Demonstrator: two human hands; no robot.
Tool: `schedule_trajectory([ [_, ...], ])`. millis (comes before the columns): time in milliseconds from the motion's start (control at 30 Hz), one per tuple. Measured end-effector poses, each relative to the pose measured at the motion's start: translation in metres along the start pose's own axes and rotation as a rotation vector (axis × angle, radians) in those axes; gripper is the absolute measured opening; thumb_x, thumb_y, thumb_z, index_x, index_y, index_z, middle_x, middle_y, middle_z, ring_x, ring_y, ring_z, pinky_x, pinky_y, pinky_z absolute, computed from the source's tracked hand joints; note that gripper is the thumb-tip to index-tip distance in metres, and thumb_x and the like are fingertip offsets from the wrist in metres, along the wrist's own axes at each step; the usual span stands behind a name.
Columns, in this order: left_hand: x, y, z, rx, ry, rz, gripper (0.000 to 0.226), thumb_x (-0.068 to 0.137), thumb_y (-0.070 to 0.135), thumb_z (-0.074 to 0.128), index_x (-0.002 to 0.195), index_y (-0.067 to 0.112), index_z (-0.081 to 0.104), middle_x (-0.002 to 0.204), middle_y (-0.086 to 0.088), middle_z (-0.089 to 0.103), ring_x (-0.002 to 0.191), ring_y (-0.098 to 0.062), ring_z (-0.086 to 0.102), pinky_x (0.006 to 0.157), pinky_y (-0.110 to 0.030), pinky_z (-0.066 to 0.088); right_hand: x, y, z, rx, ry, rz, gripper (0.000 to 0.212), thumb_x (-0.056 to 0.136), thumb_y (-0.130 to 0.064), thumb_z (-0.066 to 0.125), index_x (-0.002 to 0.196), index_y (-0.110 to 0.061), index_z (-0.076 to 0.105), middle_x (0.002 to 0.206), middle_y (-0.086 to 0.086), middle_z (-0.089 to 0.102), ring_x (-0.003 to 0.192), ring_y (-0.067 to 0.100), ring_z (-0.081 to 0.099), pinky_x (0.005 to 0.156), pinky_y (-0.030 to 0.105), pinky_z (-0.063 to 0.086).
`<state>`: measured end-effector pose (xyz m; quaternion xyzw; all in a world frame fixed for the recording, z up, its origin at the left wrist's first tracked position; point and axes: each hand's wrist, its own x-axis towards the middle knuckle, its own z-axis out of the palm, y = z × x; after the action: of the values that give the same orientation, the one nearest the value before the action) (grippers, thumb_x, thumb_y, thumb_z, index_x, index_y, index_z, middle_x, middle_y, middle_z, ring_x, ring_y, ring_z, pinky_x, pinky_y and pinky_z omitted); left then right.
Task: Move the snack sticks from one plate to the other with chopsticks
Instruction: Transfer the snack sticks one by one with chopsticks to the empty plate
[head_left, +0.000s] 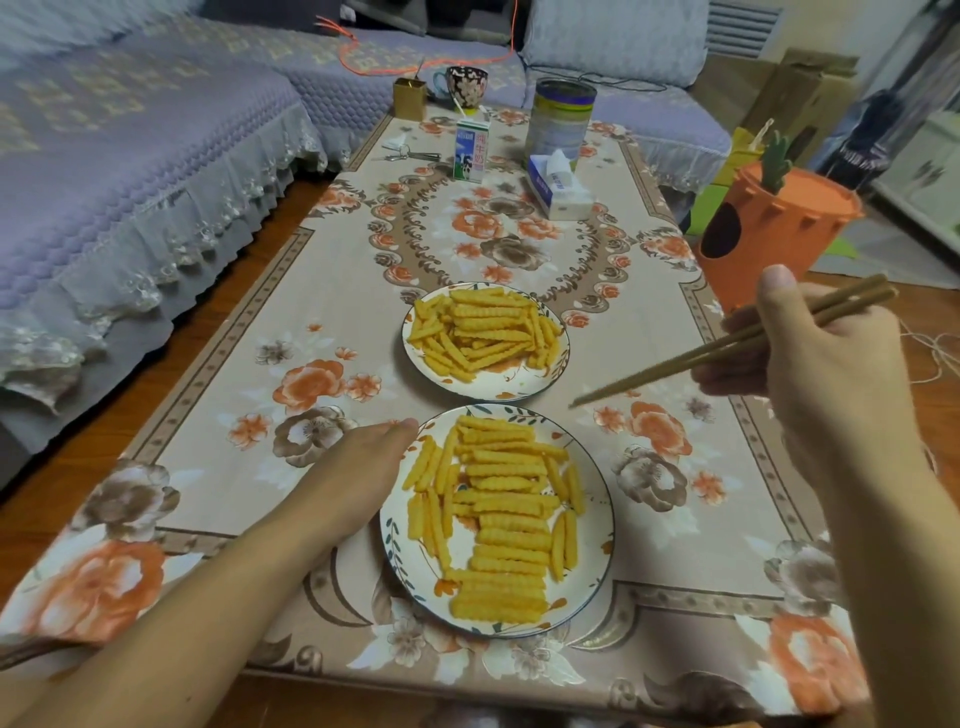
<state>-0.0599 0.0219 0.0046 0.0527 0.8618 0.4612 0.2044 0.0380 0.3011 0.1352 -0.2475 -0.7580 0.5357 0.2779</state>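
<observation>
My right hand (826, 358) grips the chopsticks (727, 349) above the floral-clothed worktop (322, 332); my left hand (358, 467) rests flat, fingers straight, against the near plate (597, 525). Snack sticks (498, 519) fill both plates, far plate (488, 387) included. A purple sofa (130, 156) lines the left.

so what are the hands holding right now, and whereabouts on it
The right hand grips the chopsticks near their upper ends, tips free. The left hand holds nothing, resting beside the near plate.
</observation>
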Motion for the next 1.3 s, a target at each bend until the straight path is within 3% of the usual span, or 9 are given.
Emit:
schedule_trajectory([
  [200,-0.002,0.003,0.000,0.042,0.001,0.002,0.049,0.106,0.048,0.034,0.079,0.019,0.063,0.084,0.004,0.069,0.086,-0.011,0.063,0.070,-0.031,0.040,0.003,0.031,0.037,0.078,-0.134,-0.040,0.034,0.108,-0.027,0.049,0.092,-0.006,0.070,0.084,0.022,0.072,0.071,0.033,0.076,0.068,0.041,0.065],
  [400,-0.002,0.001,-0.001,0.023,-0.001,-0.024,0.049,0.105,0.051,0.034,0.086,0.022,0.069,0.088,0.007,0.072,0.091,-0.009,0.065,0.074,-0.030,0.041,0.007,0.051,0.068,-0.011,-0.217,-0.175,0.025,0.106,-0.026,0.055,0.094,-0.012,0.073,0.080,0.009,0.074,0.073,0.024,0.075,0.072,0.045,0.064],
  [600,-0.004,0.002,-0.003,-0.009,-0.024,-0.027,0.051,0.105,0.051,0.035,0.087,0.018,0.069,0.085,0.002,0.074,0.087,-0.013,0.069,0.082,-0.032,0.046,0.004,0.061,0.079,-0.046,-0.189,-0.293,0.026,0.105,-0.022,0.056,0.090,-0.006,0.070,0.078,0.014,0.072,0.071,0.027,0.074,0.070,0.054,0.060],
  [733,-0.001,0.001,-0.004,0.018,-0.037,-0.022,0.054,0.105,0.052,0.034,0.097,0.009,0.065,0.101,-0.014,0.070,0.096,-0.023,0.067,0.079,-0.034,0.043,0.004,0.047,0.069,0.093,-0.144,-0.313,0.032,0.106,-0.025,0.053,0.090,-0.002,0.069,0.078,0.020,0.071,0.063,0.026,0.074,0.062,0.043,0.063],
  [900,-0.002,0.003,-0.004,0.010,-0.041,-0.032,0.052,0.105,0.051,0.034,0.098,0.013,0.068,0.100,-0.009,0.072,0.096,-0.018,0.067,0.087,-0.032,0.046,0.007,0.040,0.059,0.234,-0.149,-0.179,0.041,0.097,-0.043,0.051,0.087,-0.006,0.067,0.079,0.022,0.072,0.064,0.031,0.075,0.063,0.040,0.065],
  [1067,-0.004,0.006,-0.004,0.017,-0.047,-0.034,0.050,0.106,0.046,0.034,0.101,0.009,0.067,0.099,-0.009,0.071,0.095,-0.018,0.066,0.091,-0.036,0.047,0.005,0.047,0.065,0.260,-0.235,-0.104,0.034,0.094,-0.039,0.056,0.094,-0.009,0.071,0.091,0.027,0.073,0.078,0.033,0.077,0.076,0.042,0.065],
  [1200,-0.005,0.003,-0.004,-0.002,-0.044,-0.051,0.049,0.105,0.050,0.035,0.094,0.016,0.070,0.092,-0.002,0.073,0.091,-0.015,0.068,0.091,-0.036,0.048,0.005,0.045,0.064,0.238,-0.127,-0.163,0.030,0.106,-0.025,0.052,0.092,-0.006,0.070,0.080,0.023,0.073,0.066,0.031,0.076,0.064,0.035,0.064],
  [1300,-0.004,0.002,-0.005,-0.001,-0.053,-0.057,0.049,0.104,0.052,0.035,0.095,0.018,0.070,0.094,-0.002,0.073,0.093,-0.016,0.068,0.094,-0.038,0.050,0.001,0.049,0.066,0.178,-0.121,-0.184,0.033,0.107,-0.025,0.051,0.090,-0.003,0.070,0.076,0.021,0.072,0.061,0.030,0.075,0.059,0.035,0.063],
])
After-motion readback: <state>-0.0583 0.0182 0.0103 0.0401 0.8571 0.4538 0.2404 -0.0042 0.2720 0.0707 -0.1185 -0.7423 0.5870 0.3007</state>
